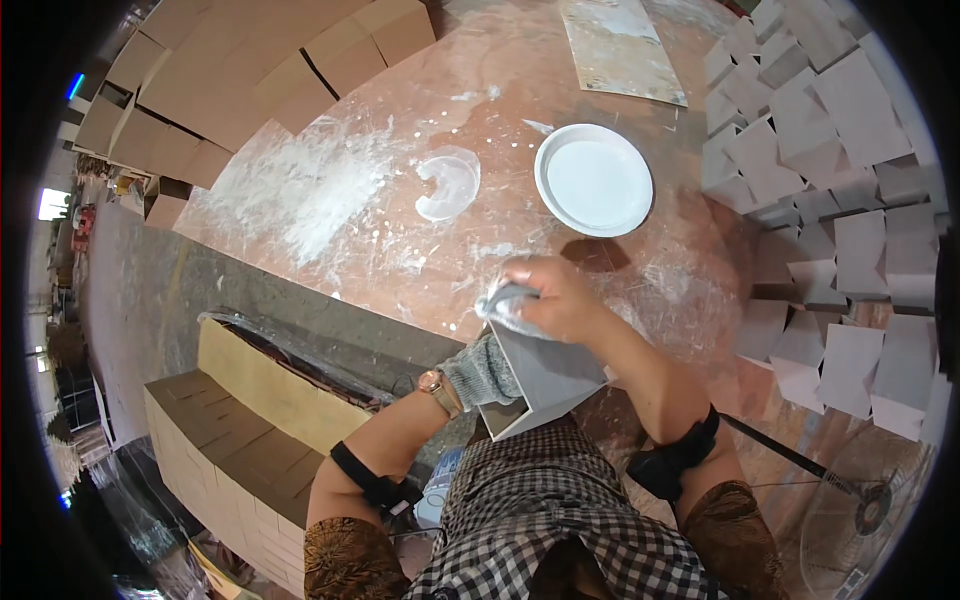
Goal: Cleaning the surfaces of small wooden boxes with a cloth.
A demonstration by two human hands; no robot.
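Note:
My right hand (558, 297) presses a crumpled grey-white cloth (503, 303) against the top of a grey folded paper box (548, 372). The box stands tilted at the table's near edge, its open end toward my lap. My left hand (482, 372) wears a grey knit glove and is pushed inside the box, so its fingers are hidden. A watch sits on my left wrist. A white plate (594, 179) of white paste lies just beyond my right hand.
The brown table (400, 250) is smeared with white paste, with a white blob (449, 185) in the middle. Several finished grey boxes (830, 200) are stacked at right. Flat cardboard stacks (240, 80) lie at the far left. A fan (865, 510) stands lower right.

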